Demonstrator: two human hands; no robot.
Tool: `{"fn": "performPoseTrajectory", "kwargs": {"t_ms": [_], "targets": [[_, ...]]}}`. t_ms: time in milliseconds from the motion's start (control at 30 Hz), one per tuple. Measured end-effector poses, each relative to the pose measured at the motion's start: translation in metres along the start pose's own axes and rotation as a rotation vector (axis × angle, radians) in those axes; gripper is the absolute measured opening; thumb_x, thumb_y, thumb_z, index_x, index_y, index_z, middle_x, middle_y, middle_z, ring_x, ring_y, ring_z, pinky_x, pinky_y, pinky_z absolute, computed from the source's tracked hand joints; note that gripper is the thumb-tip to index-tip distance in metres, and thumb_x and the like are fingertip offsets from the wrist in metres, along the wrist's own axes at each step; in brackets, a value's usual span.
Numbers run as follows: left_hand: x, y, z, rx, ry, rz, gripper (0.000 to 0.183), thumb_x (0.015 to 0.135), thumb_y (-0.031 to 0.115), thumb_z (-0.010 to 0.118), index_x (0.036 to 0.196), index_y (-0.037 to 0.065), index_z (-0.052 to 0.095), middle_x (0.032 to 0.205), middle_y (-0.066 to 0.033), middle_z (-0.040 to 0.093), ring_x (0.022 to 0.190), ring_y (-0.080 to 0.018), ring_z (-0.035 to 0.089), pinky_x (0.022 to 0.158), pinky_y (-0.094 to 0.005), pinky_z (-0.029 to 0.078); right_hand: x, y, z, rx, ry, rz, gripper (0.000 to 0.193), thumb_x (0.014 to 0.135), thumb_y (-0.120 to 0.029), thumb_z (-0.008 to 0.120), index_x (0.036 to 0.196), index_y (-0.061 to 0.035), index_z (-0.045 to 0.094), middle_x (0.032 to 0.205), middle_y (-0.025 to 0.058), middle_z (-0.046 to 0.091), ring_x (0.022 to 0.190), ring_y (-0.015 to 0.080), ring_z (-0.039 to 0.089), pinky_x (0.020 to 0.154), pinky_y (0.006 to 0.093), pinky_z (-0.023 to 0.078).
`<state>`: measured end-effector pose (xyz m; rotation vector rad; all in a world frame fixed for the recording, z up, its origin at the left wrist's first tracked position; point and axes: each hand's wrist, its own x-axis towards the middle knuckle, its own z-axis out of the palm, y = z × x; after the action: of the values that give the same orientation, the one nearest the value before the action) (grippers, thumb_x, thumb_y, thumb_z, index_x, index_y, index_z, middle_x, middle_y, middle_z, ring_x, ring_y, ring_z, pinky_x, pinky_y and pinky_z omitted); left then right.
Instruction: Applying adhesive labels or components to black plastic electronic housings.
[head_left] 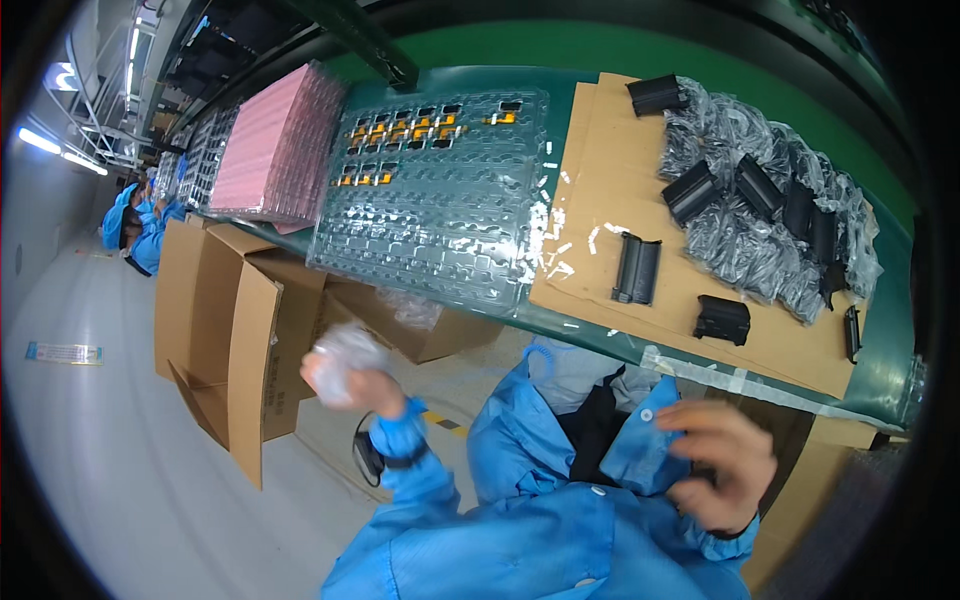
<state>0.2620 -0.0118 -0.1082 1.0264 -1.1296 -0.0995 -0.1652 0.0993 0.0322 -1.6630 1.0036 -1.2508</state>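
My left hand (368,388) is closed round a crumpled clear plastic bag (350,350), blurred by motion, beside the open cardboard boxes left of me. My right hand (722,462) is raised before my blue work coat, fingers apart and slightly curled, with nothing in it. On the bench ahead, a brown cardboard sheet (590,290) carries black plastic housings, among them one standing alone (637,268) and another near the front (722,320). Several more lie on a heap of crumpled clear bags (735,250). Neither hand touches them.
A clear moulded tray (430,220) holds small orange-and-black parts in its far rows. Left of it rises a stack of pink sheets (275,150). White paper scraps (560,245) are scattered nearby. A tall open cardboard box (250,340) stands on the floor; people in blue (140,230) sit farther off.
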Motion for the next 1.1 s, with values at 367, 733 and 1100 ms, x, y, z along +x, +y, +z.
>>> {"fn": "performPoseTrajectory", "kwargs": {"t_ms": [367, 733, 1100], "targets": [[0.011, -0.123, -0.023, 0.591, -0.145, -0.507, 0.03, 0.098, 0.013, 0.055, 0.121, -0.005, 0.063, 0.114, -0.0161, 0.068, 0.1, -0.0239, 0.066, 0.089, -0.0322, 0.05, 0.024, 0.011, 0.024, -0.682, 0.147, 0.178, 0.027, 0.071, 0.0, 0.076, 0.096, -0.0004, 0.067, 0.103, 0.0156, 0.064, 0.098, 0.0369, 0.062, 0.085, 0.0402, 0.051], [0.1, 0.061, 0.11, 0.339, -0.648, -0.113, 0.012, 0.088, 0.003, 0.064, 0.098, 0.0, 0.069, 0.087, -0.0097, 0.07, 0.073, -0.0156, 0.065, 0.068, -0.0288, 0.05, 0.002, 0.054, -0.018, -1.195, 0.344, 0.274, 0.032, 0.079, 0.005, 0.068, 0.11, -0.0002, 0.063, 0.117, 0.0191, 0.059, 0.11, 0.0403, 0.056, 0.092, 0.047, 0.046], [0.162, -0.061, 0.206, 0.929, -0.895, 0.052, 0.028, 0.082, 0.029, 0.071, 0.087, 0.002, 0.075, 0.092, -0.0177, 0.069, 0.086, -0.0329, 0.067, 0.08, -0.0443, 0.053, 0.07, 0.046, 0.037, -1.012, 0.194, -0.026, 0.029, 0.071, 0.001, 0.069, 0.1, -0.002, 0.067, 0.121, 0.0203, 0.057, 0.112, 0.0396, 0.056, 0.094, 0.0476, 0.046]]}}
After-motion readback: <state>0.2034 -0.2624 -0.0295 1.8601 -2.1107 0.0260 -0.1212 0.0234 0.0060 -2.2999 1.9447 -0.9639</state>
